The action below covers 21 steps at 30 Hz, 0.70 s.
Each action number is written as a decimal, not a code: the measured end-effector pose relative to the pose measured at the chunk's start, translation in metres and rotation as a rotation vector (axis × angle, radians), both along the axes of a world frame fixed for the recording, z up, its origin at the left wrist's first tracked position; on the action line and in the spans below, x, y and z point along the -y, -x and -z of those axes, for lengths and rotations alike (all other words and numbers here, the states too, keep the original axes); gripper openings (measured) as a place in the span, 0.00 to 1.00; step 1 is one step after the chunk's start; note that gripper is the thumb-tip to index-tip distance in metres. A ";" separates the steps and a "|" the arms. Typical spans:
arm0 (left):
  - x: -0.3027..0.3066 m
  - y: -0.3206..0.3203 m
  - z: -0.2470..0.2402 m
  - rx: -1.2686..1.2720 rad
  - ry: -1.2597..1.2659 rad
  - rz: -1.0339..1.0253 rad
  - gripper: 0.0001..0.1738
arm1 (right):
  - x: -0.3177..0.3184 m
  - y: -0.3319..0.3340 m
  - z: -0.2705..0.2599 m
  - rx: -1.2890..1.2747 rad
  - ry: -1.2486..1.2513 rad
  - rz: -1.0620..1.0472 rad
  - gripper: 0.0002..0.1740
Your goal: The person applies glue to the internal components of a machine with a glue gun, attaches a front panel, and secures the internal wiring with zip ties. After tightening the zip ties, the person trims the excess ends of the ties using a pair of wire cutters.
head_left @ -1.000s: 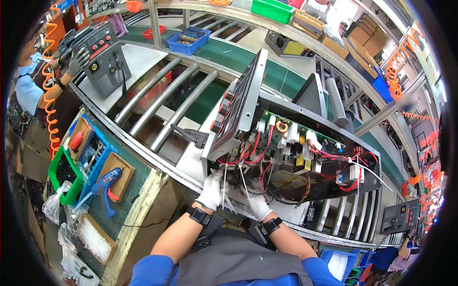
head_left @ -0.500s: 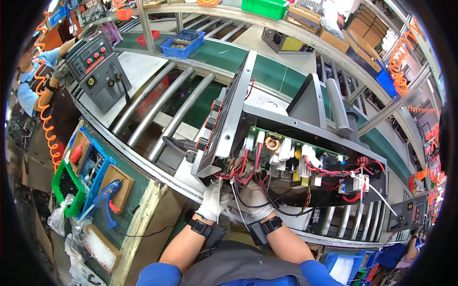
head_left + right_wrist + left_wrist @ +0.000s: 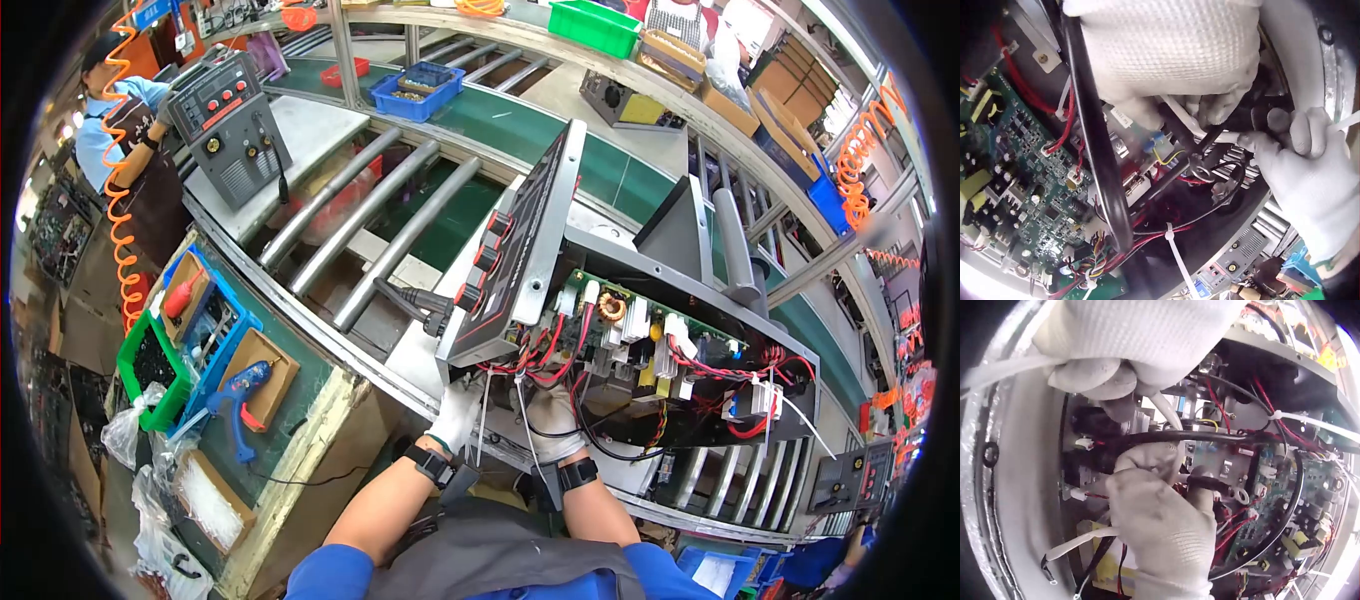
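An opened grey machine (image 3: 690,290), its circuit board and wiring exposed, stands before me on the roller line. Both my hands wear white gloves and work below its front panel (image 3: 520,250). My left hand (image 3: 1141,344) pinches a white sleeved cable (image 3: 1229,136) with curled fingers. Opposite it, my right hand (image 3: 1172,56) grips the same cable together with black cable. A black cable with a ring terminal (image 3: 1241,495) sticks out beside the right hand's fingers. White cable ties (image 3: 1179,265) hang from red wire bundles around the hands.
Steel rollers (image 3: 390,240) lie left of the machine. The side bench holds a blue electric screwdriver (image 3: 245,380), a green bin (image 3: 150,370) and a box of white ties (image 3: 210,505). Another person (image 3: 130,110) stands beside a second machine (image 3: 230,130) at far left.
The head view has swung about. Both hands stay below the front panel, the right one now further in among the wires. The other person's hand has moved from their machine's front.
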<state>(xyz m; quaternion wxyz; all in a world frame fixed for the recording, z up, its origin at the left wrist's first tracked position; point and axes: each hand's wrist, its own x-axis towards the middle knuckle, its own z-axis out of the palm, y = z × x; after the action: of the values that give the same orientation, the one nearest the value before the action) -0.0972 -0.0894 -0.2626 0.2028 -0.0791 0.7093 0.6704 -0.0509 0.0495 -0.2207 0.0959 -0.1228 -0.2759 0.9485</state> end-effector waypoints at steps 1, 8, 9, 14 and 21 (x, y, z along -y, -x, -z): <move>0.003 -0.001 -0.023 0.090 -0.095 0.009 0.20 | -0.002 -0.003 -0.008 -0.042 0.228 -0.075 0.13; 0.043 -0.009 -0.018 0.169 0.162 0.529 0.07 | -0.010 -0.035 -0.033 0.199 0.034 -0.225 0.13; 0.060 -0.012 0.002 -0.405 0.424 0.794 0.07 | -0.019 -0.052 0.003 0.164 -0.210 -0.333 0.16; 0.053 -0.036 -0.007 -0.645 0.442 1.248 0.15 | -0.007 -0.102 -0.052 0.260 -0.761 -0.514 0.22; 0.013 -0.050 -0.067 -0.457 -0.162 1.263 0.19 | -0.021 -0.108 -0.082 -0.027 -1.422 -0.418 0.16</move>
<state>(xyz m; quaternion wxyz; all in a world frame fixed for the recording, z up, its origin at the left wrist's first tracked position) -0.0471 -0.1021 -0.1960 0.4060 0.5097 0.5921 0.4742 0.0574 0.0706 -0.1388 -0.0267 0.0358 -0.8401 0.5406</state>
